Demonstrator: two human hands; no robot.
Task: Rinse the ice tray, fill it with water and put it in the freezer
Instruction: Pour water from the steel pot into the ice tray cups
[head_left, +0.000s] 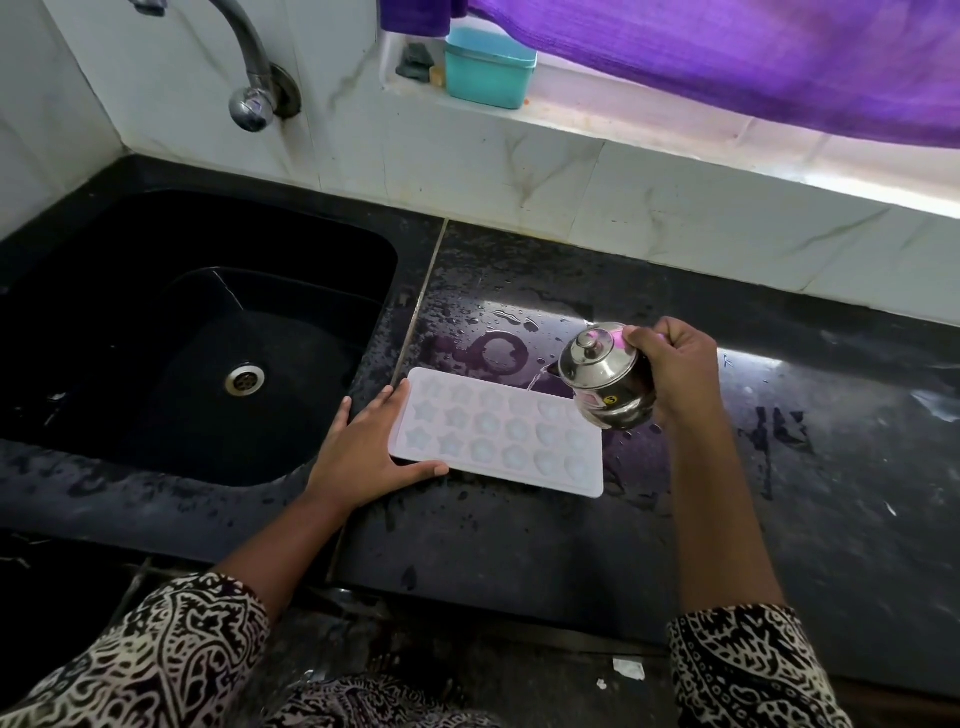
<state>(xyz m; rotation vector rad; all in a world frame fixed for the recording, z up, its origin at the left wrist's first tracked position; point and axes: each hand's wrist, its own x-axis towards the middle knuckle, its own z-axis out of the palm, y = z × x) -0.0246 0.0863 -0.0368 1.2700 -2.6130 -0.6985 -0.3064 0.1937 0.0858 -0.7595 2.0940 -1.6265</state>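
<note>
A white ice tray (498, 434) with star and heart shaped wells lies flat on the black counter (519, 545), just right of the sink. My left hand (371, 447) rests against the tray's left end, thumb along its near edge and fingers on its far corner. My right hand (675, 371) grips a small steel kettle (605, 376) with a lid, tilted left over the tray's far right part. A thin stream of water (535, 382) runs from its spout into the tray.
A black sink (130, 260) with a metal drain (244, 379) lies to the left, under a steel tap (252, 98). The counter around the tray is wet. A teal box (488, 67) stands on the window ledge below a purple curtain (727, 57).
</note>
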